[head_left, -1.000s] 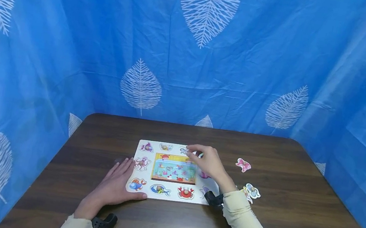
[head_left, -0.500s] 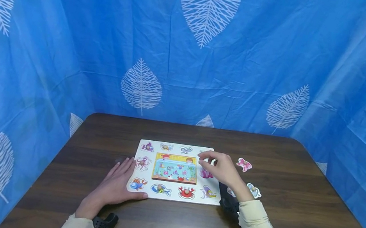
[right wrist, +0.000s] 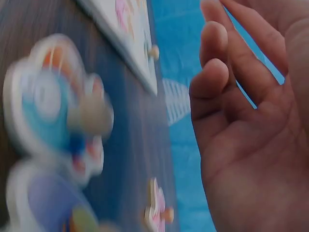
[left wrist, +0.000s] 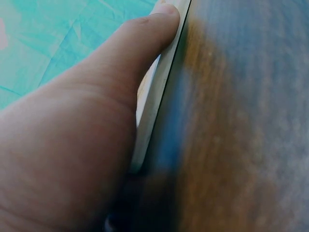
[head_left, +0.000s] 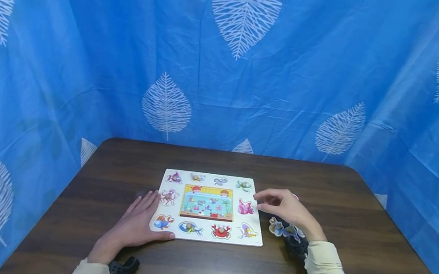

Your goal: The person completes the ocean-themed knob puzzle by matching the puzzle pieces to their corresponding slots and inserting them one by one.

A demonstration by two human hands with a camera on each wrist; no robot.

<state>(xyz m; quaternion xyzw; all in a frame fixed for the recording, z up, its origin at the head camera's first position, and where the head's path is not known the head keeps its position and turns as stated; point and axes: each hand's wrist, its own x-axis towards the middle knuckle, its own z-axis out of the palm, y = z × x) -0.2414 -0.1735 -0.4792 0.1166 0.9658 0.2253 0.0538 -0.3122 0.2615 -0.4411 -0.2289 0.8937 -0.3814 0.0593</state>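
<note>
On the table lies a white puzzle board [head_left: 204,236] with sea-animal shapes around an aquarium picture. My left hand [head_left: 137,224] rests at its left edge, fingers extended, the thumb [left wrist: 154,29] along the front edge. My right hand [head_left: 287,208] hovers just right of the board, fingers loosely bent and nothing between them. Beneath its wrist lie loose knobbed pieces, among them a blue-and-orange piece [right wrist: 48,104] and a purple piece [right wrist: 53,198]. A pink piece [right wrist: 155,208] is mostly hidden behind that hand in the head view. Near the board's top right corner is a green turtle piece [head_left: 244,186].
The dark wooden table [head_left: 199,271] carries all of this. A blue curtain [head_left: 227,86] with white leaf prints hangs around its back and sides. Other shapes along the board include a red crab [head_left: 220,231] and a striped fish [head_left: 190,228].
My right hand has moved right, from over the board's top edge to beyond its right side, uncovering the turtle and pink starfish shapes. My left hand has stayed in place.
</note>
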